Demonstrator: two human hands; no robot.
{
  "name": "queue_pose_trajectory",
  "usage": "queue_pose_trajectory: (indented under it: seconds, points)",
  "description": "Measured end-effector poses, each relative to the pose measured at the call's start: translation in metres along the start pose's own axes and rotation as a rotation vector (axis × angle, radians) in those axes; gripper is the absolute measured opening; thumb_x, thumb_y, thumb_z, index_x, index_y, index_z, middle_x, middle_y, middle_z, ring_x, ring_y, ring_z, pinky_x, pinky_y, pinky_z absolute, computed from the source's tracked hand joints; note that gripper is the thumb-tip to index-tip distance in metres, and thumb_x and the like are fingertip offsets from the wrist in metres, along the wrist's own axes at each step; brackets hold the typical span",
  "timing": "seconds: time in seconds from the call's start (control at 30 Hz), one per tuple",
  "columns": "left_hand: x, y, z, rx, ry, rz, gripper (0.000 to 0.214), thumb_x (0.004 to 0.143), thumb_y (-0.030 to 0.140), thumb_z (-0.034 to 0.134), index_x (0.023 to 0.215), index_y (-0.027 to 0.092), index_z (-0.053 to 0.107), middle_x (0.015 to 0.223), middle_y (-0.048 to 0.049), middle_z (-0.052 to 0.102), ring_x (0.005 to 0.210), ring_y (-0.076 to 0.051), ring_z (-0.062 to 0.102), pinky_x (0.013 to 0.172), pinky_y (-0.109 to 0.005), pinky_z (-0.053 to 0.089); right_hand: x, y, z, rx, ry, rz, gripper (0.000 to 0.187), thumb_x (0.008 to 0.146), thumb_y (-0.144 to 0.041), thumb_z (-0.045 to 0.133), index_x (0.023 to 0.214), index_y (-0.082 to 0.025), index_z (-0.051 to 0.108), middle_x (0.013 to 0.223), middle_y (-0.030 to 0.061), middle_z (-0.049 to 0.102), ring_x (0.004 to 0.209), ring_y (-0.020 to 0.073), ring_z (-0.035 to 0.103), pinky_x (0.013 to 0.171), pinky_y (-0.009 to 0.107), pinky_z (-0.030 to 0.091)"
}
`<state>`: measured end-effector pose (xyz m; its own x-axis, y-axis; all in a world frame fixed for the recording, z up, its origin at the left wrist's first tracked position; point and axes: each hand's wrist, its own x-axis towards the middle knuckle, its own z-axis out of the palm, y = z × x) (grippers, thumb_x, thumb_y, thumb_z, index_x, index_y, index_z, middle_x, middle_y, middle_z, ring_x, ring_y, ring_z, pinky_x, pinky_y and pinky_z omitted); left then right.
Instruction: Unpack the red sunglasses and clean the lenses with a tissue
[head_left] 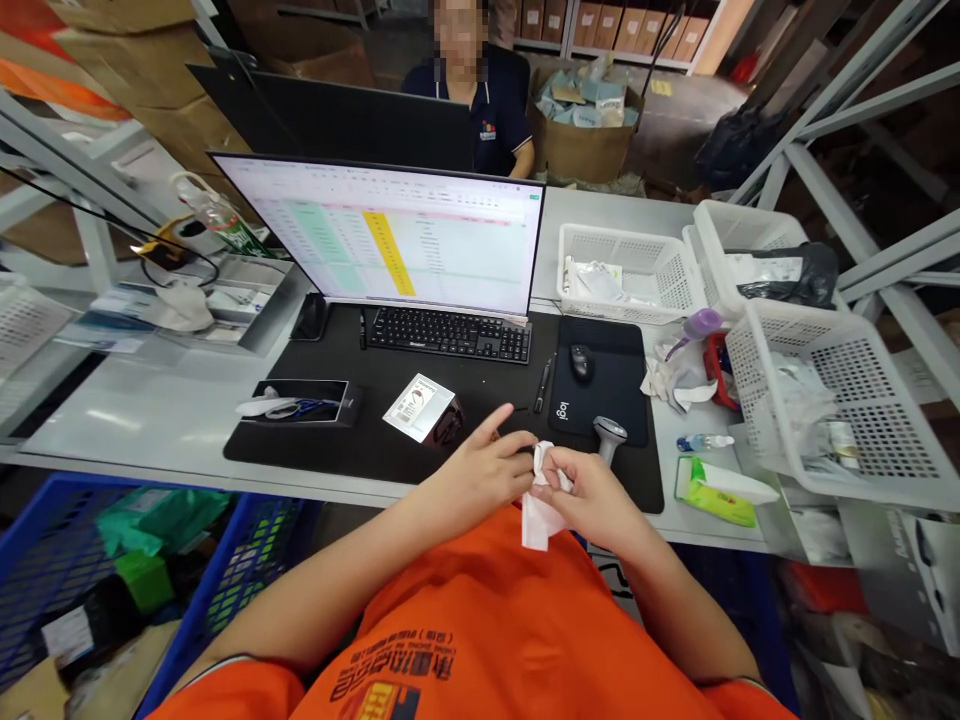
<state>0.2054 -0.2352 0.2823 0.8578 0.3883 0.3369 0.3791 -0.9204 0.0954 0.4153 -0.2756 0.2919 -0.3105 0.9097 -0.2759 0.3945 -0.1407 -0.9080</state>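
My right hand [589,488] is closed in a pinch on a white tissue [541,522], whose loose end hangs down in front of my orange shirt. My left hand [491,465] meets it from the other side, index finger raised and the other fingers bent against the tissue. A tiny dark bit shows by those fingertips; what they hold is hidden. Just beyond my left hand, a small box with a white labelled top [420,408] stands on the black desk mat [480,385]. Left of that lies an open box [346,405] with white and blue items inside.
A monitor [390,240] and keyboard [450,333] stand ahead. To the right are a mouse [581,362], pen [543,385], barcode scanner [610,435], tissue pack [716,492] and white baskets [900,400]. A blue crate [217,580] is at lower left. A person [499,125] sits opposite.
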Motion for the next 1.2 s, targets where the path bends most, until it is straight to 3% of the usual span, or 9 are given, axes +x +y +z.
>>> queue_pose_trajectory:
  seconds: [0.2, 0.33, 0.7, 0.8, 0.93, 1.0, 1.07, 1.13, 1.2]
  points:
    - [-0.008, -0.012, -0.012, -0.064, 0.106, -0.037, 0.011, 0.095, 0.021, 0.059, 0.087, 0.025, 0.066, 0.104, 0.0090, 0.076, 0.125, -0.019, 0.057, 0.126, -0.054, -0.010, -0.005, 0.006, -0.012, 0.122, -0.191, -0.051, 0.034, 0.083, -0.029, 0.071, 0.067, -0.020, 0.042, 0.067, -0.0066, 0.044, 0.062, 0.0092, 0.035, 0.056, 0.024, 0.027]
    - [-0.007, -0.016, -0.020, -0.117, 0.097, -0.034, 0.012, 0.095, 0.023, 0.060, 0.087, 0.025, 0.068, 0.106, 0.0096, 0.077, 0.125, -0.019, 0.057, 0.125, -0.054, -0.013, -0.009, 0.012, -0.022, 0.168, -0.230, -0.084, 0.040, 0.083, -0.034, 0.075, 0.065, -0.020, 0.042, 0.066, -0.0058, 0.045, 0.063, 0.0096, 0.036, 0.058, 0.025, 0.028]
    - [-0.004, -0.022, -0.009, -0.180, 0.068, 0.014, 0.006, 0.088, 0.030, 0.071, 0.091, 0.025, 0.068, 0.113, 0.0044, 0.076, 0.130, -0.022, 0.052, 0.125, -0.052, -0.013, -0.011, 0.031, -0.024, 0.377, -0.207, 0.001, 0.043, 0.076, -0.036, 0.082, 0.063, -0.019, 0.044, 0.064, -0.0057, 0.047, 0.060, 0.0090, 0.037, 0.056, 0.024, 0.029]
    - [-0.001, -0.021, -0.011, -0.170, 0.014, -0.031, 0.020, 0.083, 0.026, 0.075, 0.102, 0.026, 0.069, 0.125, 0.0022, 0.072, 0.135, -0.023, 0.049, 0.125, -0.051, -0.016, -0.012, 0.031, -0.022, 0.447, -0.163, 0.025, 0.045, 0.074, -0.037, 0.083, 0.062, -0.020, 0.043, 0.063, -0.0057, 0.048, 0.058, 0.0090, 0.037, 0.056, 0.024, 0.029]
    - [-0.003, -0.018, -0.015, -0.202, -0.024, -0.231, 0.093, 0.067, 0.033, 0.089, 0.147, 0.027, 0.043, 0.158, -0.0119, 0.043, 0.146, -0.030, 0.036, 0.125, -0.056, -0.009, -0.011, 0.028, -0.022, 0.469, -0.031, 0.014, 0.049, 0.070, -0.039, 0.085, 0.060, -0.020, 0.042, 0.062, -0.0050, 0.049, 0.058, 0.0097, 0.039, 0.056, 0.024, 0.030]
    - [-0.008, -0.014, -0.011, -0.320, 0.046, -0.419, 0.121, 0.057, 0.044, 0.093, 0.156, 0.022, 0.027, 0.163, -0.0203, 0.027, 0.150, -0.038, 0.026, 0.124, -0.062, 0.002, -0.009, 0.027, -0.021, 0.466, 0.065, -0.011, 0.051, 0.069, -0.043, 0.085, 0.059, -0.021, 0.040, 0.061, -0.0048, 0.048, 0.058, 0.0101, 0.039, 0.055, 0.024, 0.031]
    - [-0.013, -0.007, 0.000, -0.545, 0.214, -0.687, 0.115, 0.066, 0.055, 0.084, 0.157, 0.019, 0.023, 0.162, -0.0247, 0.026, 0.149, -0.040, 0.027, 0.121, -0.065, 0.016, -0.007, 0.028, -0.018, 0.469, 0.159, -0.032, 0.052, 0.069, -0.045, 0.083, 0.059, -0.022, 0.039, 0.061, -0.0051, 0.047, 0.056, 0.0103, 0.038, 0.053, 0.024, 0.031]
    - [-0.014, 0.003, 0.015, -0.887, 0.387, -0.987, 0.089, 0.085, 0.057, 0.064, 0.154, 0.016, 0.026, 0.157, -0.0268, 0.036, 0.143, -0.037, 0.041, 0.116, -0.063, 0.031, -0.005, 0.028, -0.012, 0.461, 0.235, -0.050, 0.051, 0.072, -0.046, 0.080, 0.059, -0.022, 0.037, 0.060, -0.0052, 0.045, 0.055, 0.0106, 0.038, 0.051, 0.024, 0.031]
    - [-0.007, 0.016, 0.026, -1.263, 0.493, -1.168, 0.071, 0.091, 0.054, 0.053, 0.147, 0.015, 0.033, 0.150, -0.0266, 0.046, 0.133, -0.034, 0.053, 0.109, -0.058, 0.043, -0.003, 0.028, -0.004, 0.409, 0.263, -0.077, 0.046, 0.076, -0.042, 0.076, 0.060, -0.022, 0.037, 0.060, -0.0049, 0.045, 0.056, 0.0112, 0.039, 0.052, 0.024, 0.032]
